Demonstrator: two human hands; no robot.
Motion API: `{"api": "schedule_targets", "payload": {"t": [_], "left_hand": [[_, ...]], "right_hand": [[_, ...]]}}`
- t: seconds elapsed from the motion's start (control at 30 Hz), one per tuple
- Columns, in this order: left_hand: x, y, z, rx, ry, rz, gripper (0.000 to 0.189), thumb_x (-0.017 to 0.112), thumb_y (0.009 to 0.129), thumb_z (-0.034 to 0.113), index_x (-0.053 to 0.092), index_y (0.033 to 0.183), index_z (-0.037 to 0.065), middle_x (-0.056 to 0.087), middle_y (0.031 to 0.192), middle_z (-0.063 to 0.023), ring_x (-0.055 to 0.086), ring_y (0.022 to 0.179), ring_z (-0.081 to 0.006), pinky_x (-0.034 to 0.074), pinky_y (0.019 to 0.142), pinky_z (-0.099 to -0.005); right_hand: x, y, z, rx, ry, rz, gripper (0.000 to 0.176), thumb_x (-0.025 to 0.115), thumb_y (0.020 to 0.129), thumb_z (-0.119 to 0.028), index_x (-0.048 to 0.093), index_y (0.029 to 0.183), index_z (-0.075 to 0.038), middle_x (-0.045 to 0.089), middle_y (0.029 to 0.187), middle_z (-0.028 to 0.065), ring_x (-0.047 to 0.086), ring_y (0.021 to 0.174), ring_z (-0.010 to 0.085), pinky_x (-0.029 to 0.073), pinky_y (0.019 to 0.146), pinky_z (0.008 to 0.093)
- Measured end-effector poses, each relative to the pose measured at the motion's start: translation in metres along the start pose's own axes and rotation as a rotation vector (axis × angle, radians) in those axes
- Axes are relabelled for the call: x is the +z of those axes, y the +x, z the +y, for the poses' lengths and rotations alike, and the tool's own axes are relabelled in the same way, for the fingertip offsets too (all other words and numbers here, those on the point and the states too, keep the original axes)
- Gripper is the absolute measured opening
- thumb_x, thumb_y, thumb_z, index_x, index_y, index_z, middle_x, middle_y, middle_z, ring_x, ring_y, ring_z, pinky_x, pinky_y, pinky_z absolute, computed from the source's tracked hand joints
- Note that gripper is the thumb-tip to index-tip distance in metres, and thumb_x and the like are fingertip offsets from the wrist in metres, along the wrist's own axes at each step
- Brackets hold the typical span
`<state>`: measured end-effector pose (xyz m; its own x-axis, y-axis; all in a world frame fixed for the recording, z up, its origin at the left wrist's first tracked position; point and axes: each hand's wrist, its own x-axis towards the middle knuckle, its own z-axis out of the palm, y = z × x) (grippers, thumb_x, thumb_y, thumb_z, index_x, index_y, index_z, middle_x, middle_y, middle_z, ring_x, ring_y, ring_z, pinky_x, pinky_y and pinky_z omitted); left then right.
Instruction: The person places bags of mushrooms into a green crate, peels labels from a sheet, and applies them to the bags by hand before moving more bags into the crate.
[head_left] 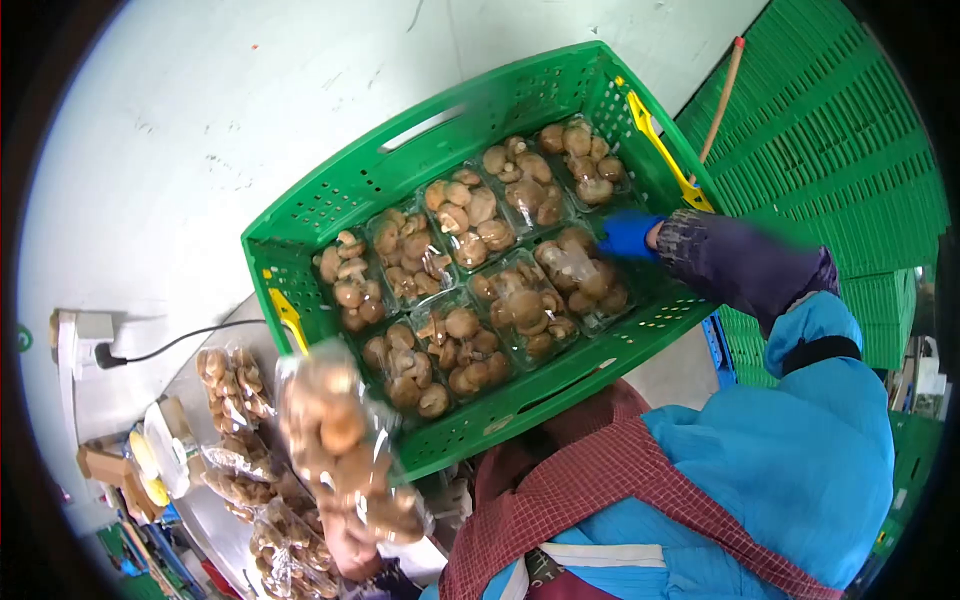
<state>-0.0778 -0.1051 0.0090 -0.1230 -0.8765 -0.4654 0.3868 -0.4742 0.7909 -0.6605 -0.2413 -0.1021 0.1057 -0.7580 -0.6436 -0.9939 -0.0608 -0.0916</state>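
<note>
My left hand (350,552), at the lower left, is closed on the near end of a clear-wrapped pack of brown mushrooms (340,440). The raised pack is blurred and overlaps the left corner of a green crate (400,465). Inside the crate, several clear packs of mushrooms lie in two rows. My right hand (628,236), in a blue glove, is inside the crate's right end, beside the last mushroom pack (582,275) of the nearer row. Its fingers are smeared by motion, so whether it grips that pack does not show.
More wrapped mushroom packs (235,385) lie on a metal table (205,535) at the left. A black cable (190,327) runs behind the crate's left end. Stacked green crates (850,130) stand at the right, with a wooden stick (722,100) leaning near them.
</note>
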Motion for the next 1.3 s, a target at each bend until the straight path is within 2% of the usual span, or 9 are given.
{"api": "schedule_targets", "payload": {"t": [0.03,0.13,0.33,0.5,0.57,0.8,0.97,1.13,1.3], "left_hand": [[0.017,0.026,-0.012,0.307,0.658,-0.023,0.036,0.054,0.080,0.017,0.047,0.112,0.002,0.054,0.103,-0.0119,0.056,0.087,-0.0212,0.049,0.068,-0.0362],[0.172,0.082,0.016,-0.092,0.157,-0.274,0.046,0.061,0.079,0.028,0.043,0.116,0.006,0.052,0.107,-0.0060,0.053,0.097,-0.0182,0.045,0.081,-0.0336],[0.327,0.160,-0.057,-0.093,0.179,-0.740,0.051,0.053,0.088,0.024,0.032,0.131,0.005,0.042,0.128,-0.0085,0.044,0.116,-0.0231,0.038,0.094,-0.0341],[0.331,0.219,-0.155,0.174,1.043,-1.021,0.050,0.052,0.086,0.029,0.038,0.128,0.005,0.041,0.128,-0.0138,0.038,0.121,-0.0281,0.033,0.097,-0.0363],[0.342,0.217,-0.191,0.976,1.408,-1.158,0.050,0.061,0.076,0.030,0.049,0.120,0.009,0.050,0.118,-0.0093,0.037,0.119,-0.0265,0.025,0.102,-0.0407],[0.337,0.217,-0.228,1.237,1.772,-1.326,0.032,0.049,0.077,0.021,0.056,0.108,0.017,0.051,0.102,-0.0004,0.042,0.105,-0.0191,0.023,0.098,-0.0494],[0.340,0.215,-0.228,1.210,1.798,-1.337,0.030,0.045,0.080,0.020,0.056,0.108,0.016,0.053,0.102,-0.0018,0.042,0.108,-0.0203,0.022,0.099,-0.0462],[0.338,0.215,-0.217,1.219,1.729,-1.330,0.033,0.049,0.075,0.018,0.056,0.107,0.015,0.054,0.099,-0.0031,0.043,0.106,-0.0191,0.024,0.097,-0.0423],[0.347,0.223,-0.197,0.371,1.067,-1.344,0.032,0.054,0.083,0.016,0.053,0.112,0.003,0.057,0.108,-0.0105,0.053,0.101,-0.0230,0.039,0.090,-0.0348]], "right_hand": [[-0.010,-0.001,-0.003,-0.006,0.153,0.118,0.043,0.052,0.084,-0.040,0.056,0.104,-0.003,0.061,0.089,0.0169,0.060,0.078,0.0287,0.047,0.067,0.0375],[-0.067,-0.041,-0.043,-0.115,1.385,-0.090,0.054,0.052,0.084,-0.045,0.044,0.123,-0.008,0.056,0.109,0.0123,0.058,0.089,0.0229,0.049,0.074,0.0321],[-0.123,-0.099,-0.065,-0.362,1.714,0.286,0.063,0.061,0.082,-0.031,0.031,0.131,-0.004,0.045,0.124,0.0147,0.051,0.104,0.0194,0.045,0.086,0.0325],[-0.063,-0.070,0.027,-0.118,1.073,0.786,0.078,0.070,0.073,-0.028,0.027,0.131,0.000,0.053,0.113,0.0187,0.055,0.099,0.0265,0.046,0.083,0.0357],[-0.048,-0.069,0.029,-0.019,0.882,0.670,0.080,0.070,0.072,-0.028,0.026,0.132,0.000,0.050,0.115,0.0218,0.054,0.102,0.0309,0.045,0.085,0.0371],[0.021,-0.030,0.052,0.016,0.718,0.491,0.083,0.065,0.073,-0.036,0.020,0.134,-0.002,0.042,0.122,0.0300,0.055,0.095,0.0427,0.044,0.083,0.0421],[-0.019,-0.057,0.011,0.343,0.005,0.016,0.061,0.062,0.075,-0.030,0.041,0.120,0.006,0.058,0.101,0.0248,0.061,0.086,0.0326,0.049,0.072,0.0435],[0.016,-0.037,0.009,0.222,-0.211,0.189,0.041,0.062,0.070,-0.020,0.052,0.102,0.003,0.062,0.073,0.0153,0.063,0.071,0.0289,0.049,0.060,0.0426],[0.012,-0.030,0.010,0.052,-0.214,0.451,0.035,0.062,0.066,-0.028,0.062,0.088,0.000,0.061,0.081,0.0217,0.060,0.077,0.0349,0.047,0.071,0.0442]]}}
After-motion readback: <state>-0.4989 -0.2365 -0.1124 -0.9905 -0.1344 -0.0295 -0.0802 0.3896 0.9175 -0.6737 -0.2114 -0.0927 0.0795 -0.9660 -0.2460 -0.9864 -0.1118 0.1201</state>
